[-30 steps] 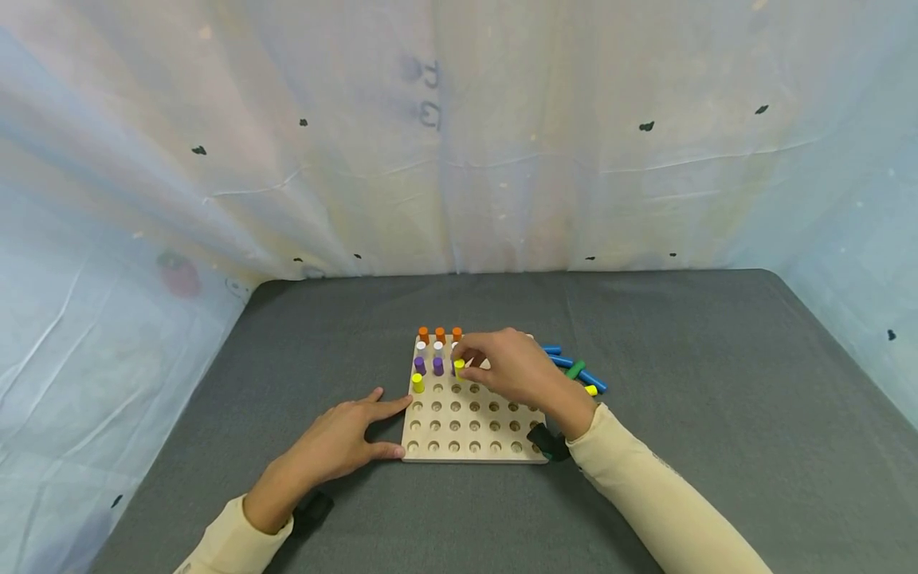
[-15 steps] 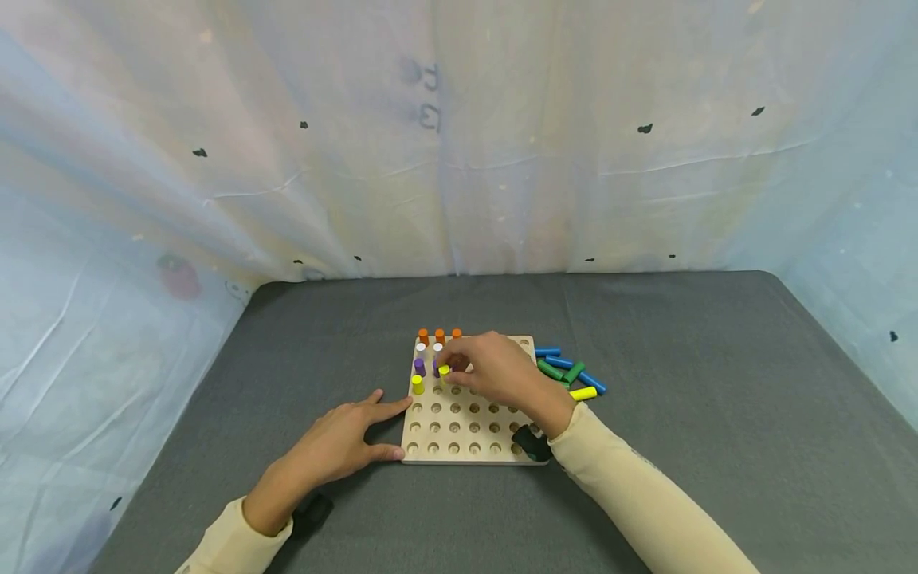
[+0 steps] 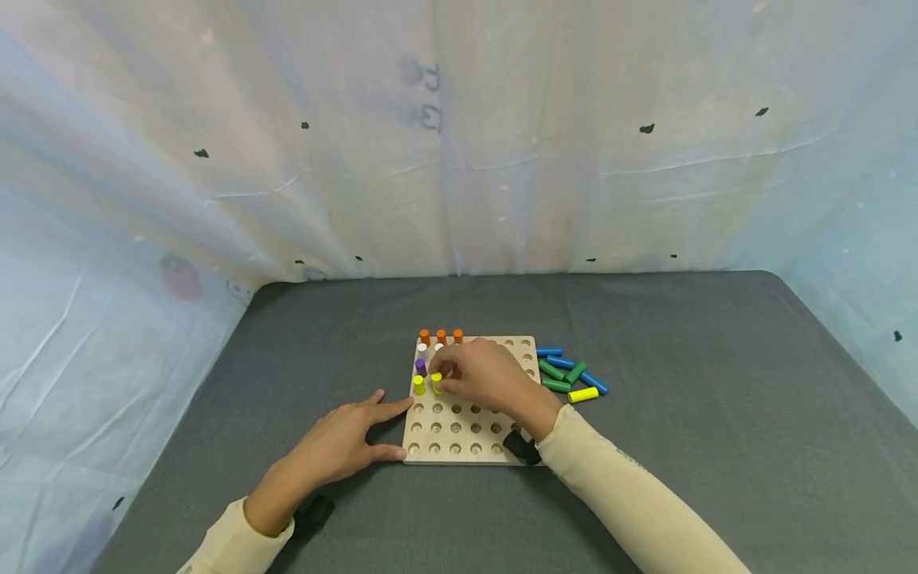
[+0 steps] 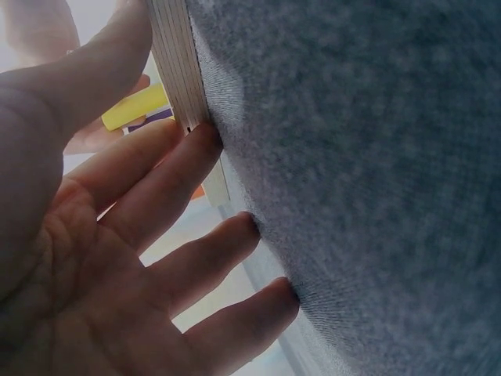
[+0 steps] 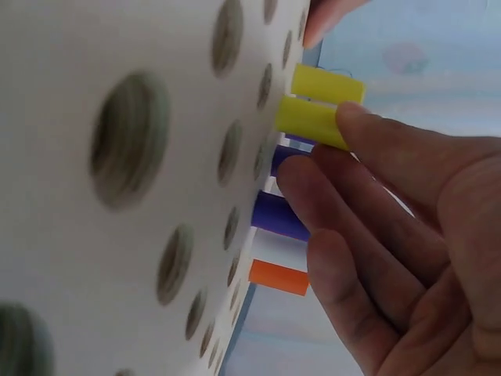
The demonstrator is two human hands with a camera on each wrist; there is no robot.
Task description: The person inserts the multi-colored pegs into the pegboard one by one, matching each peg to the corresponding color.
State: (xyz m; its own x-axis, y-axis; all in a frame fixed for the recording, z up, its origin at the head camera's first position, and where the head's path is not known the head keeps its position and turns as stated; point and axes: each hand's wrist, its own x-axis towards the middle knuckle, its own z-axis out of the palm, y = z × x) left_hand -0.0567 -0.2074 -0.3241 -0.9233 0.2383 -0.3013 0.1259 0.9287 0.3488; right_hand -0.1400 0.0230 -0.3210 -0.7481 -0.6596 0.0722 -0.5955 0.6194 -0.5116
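Observation:
A wooden pegboard (image 3: 464, 448) with rows of round holes lies on the grey cloth. My right hand (image 3: 488, 375) pinches a yellow peg (image 5: 309, 123) between thumb and fingers, upright at the second hole of the fourth row. Left of it another yellow peg (image 3: 419, 386) stands in the board. Behind are purple pegs (image 5: 278, 215), white pegs (image 3: 421, 351) and orange pegs (image 3: 441, 337), partly hidden by the hand. My left hand (image 3: 344, 438) has its fingers extended, with index and thumb tips against the board's left edge; its other fingertips touch the cloth in the left wrist view.
Right of the board lie loose blue pegs (image 3: 549, 351), green pegs (image 3: 555, 385) and one yellow peg (image 3: 583, 395). The grey table (image 3: 688, 383) is backed by a pale curtain (image 3: 531, 159) on the far side and both flanks.
My right hand has moved left with the yellow peg, from near the third column to the second hole. The loose pegs on the right have come into fuller view. The left hand stays put.

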